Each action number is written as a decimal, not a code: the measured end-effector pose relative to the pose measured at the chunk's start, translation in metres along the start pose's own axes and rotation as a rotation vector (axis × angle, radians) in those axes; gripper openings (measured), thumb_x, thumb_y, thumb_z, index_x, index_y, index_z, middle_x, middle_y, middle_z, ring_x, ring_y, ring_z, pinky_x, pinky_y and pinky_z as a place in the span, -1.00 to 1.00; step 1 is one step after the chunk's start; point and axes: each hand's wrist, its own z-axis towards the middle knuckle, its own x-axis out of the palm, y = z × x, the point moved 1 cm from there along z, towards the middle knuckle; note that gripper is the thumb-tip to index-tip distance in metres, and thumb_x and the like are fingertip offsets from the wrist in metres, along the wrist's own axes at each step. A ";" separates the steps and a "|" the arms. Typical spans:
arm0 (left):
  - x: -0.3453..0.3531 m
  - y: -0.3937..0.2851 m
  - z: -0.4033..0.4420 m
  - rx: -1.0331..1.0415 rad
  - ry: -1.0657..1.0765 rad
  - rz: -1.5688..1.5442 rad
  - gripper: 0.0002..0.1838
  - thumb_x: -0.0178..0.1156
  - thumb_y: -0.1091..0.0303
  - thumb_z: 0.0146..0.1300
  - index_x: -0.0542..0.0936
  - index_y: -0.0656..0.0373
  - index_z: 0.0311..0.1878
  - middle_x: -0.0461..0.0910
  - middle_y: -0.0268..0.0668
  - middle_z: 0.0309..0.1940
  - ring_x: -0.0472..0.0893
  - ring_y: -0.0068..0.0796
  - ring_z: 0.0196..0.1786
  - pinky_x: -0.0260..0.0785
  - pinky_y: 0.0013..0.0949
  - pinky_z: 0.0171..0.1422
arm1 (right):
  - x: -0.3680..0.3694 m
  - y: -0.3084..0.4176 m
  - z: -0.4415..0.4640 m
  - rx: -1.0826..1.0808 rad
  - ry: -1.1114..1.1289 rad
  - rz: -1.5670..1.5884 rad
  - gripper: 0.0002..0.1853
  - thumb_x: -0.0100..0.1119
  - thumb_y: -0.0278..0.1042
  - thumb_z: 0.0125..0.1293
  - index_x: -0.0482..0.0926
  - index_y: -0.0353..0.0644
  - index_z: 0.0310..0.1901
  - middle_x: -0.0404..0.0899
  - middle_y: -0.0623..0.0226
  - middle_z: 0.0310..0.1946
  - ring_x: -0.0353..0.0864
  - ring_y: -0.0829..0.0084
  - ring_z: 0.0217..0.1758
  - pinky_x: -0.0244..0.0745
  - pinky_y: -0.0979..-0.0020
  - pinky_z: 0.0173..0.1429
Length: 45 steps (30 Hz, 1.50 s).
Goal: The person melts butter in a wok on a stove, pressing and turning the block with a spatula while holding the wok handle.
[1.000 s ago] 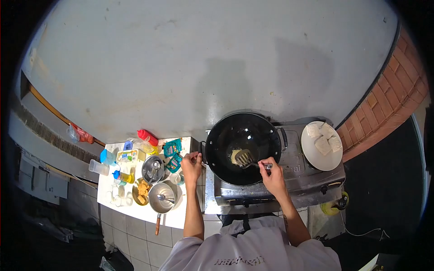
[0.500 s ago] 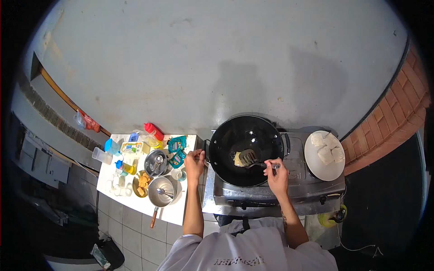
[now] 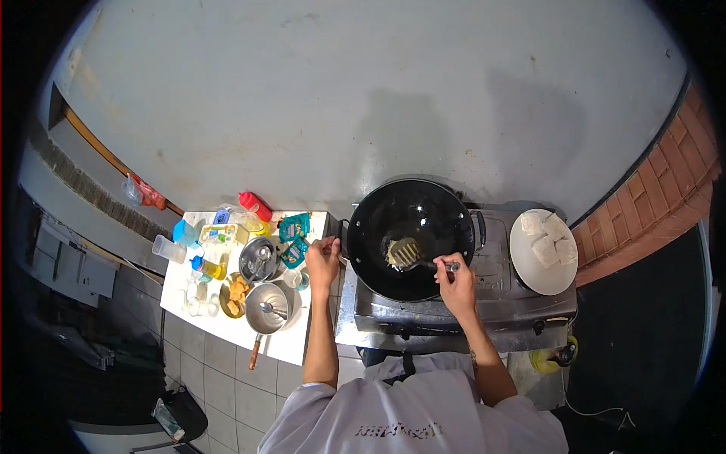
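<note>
My right hand (image 3: 456,285) is closed round the handle of a slotted spatula (image 3: 408,253). The spatula's blade lies low in a black wok (image 3: 378,281), over a pale yellow piece of food (image 3: 392,252) that it partly covers. Small bubbles show around that piece, in what looks like shiny oil. At the wok's left side, my left hand (image 3: 323,263) is closed on the wok's handle (image 3: 342,236); its fingertips are partly hidden. The wok stands on a metal gas stove (image 3: 491,303).
Right of the wok, a white plate (image 3: 546,287) carries several white blocks. The white table (image 3: 291,340) at left holds a saucepan (image 3: 268,321), a bowl of fried pieces (image 3: 233,303), a steel bowl (image 3: 258,259), green packets (image 3: 295,227) and several bottles. A grey wall (image 3: 302,113) rises behind.
The spatula's blade has turned and now covers more of the yellow piece. My right hand has shifted slightly left. My left hand stays at the wok's handle, and the whole view has shifted slightly.
</note>
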 end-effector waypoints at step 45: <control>-0.006 -0.009 0.000 -0.154 0.040 -0.104 -0.70 0.35 0.27 0.21 0.71 0.37 -0.17 0.72 0.00 -0.30 0.71 -0.25 -0.28 0.50 -0.29 -0.11 | 0.002 0.017 0.014 -0.053 0.007 -0.106 -0.91 0.22 -0.52 0.31 0.49 -0.32 -0.26 0.63 0.18 -0.46 0.66 0.41 -0.48 0.51 0.42 -0.40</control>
